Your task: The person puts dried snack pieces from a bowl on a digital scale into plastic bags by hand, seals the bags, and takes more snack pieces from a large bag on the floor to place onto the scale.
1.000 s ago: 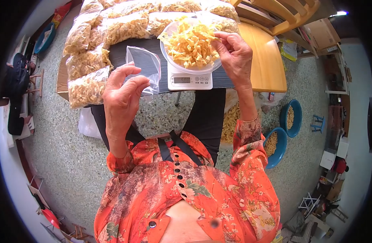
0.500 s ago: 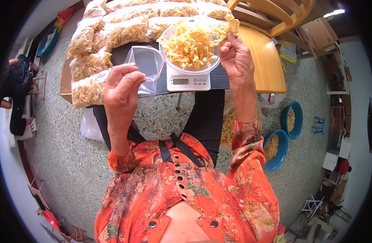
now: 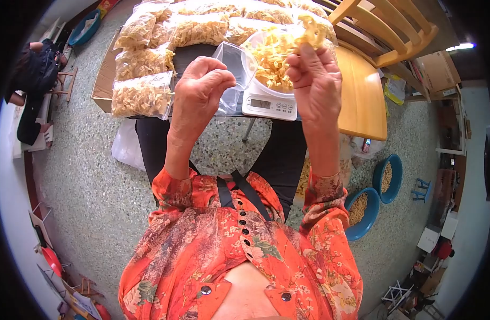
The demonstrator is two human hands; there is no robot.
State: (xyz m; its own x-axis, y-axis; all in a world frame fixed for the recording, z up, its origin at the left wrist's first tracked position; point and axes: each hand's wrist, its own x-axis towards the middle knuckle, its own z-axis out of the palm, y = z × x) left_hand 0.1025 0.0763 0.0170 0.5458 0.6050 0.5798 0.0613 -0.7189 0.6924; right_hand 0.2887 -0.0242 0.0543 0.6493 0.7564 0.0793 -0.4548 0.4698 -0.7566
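Note:
My right hand (image 3: 317, 80) pinches a small clump of dried yellow strips (image 3: 310, 31) above the right side of a white bowl (image 3: 284, 92). The bowl is heaped with more strips (image 3: 273, 61) and stands on a white kitchen scale (image 3: 270, 106) with a lit display. My left hand (image 3: 199, 88) is closed, thumb against fingers, left of the scale; whatever is between its fingertips is hidden. Just beyond it, a clear plastic bag (image 3: 231, 61) with a round, open mouth stands against the bowl's left side.
Filled clear bags of strips (image 3: 143, 96) line the left and back of the dark table. A wooden chair (image 3: 362, 90) is at the right. Blue basins (image 3: 365, 213) sit on the floor at the right. At the far left is another person (image 3: 34, 69).
The view has shifted, moving the table rightward in the picture. My right hand has come inward over the bowl with its strips. My left hand is nearer the scale. The display digits look different.

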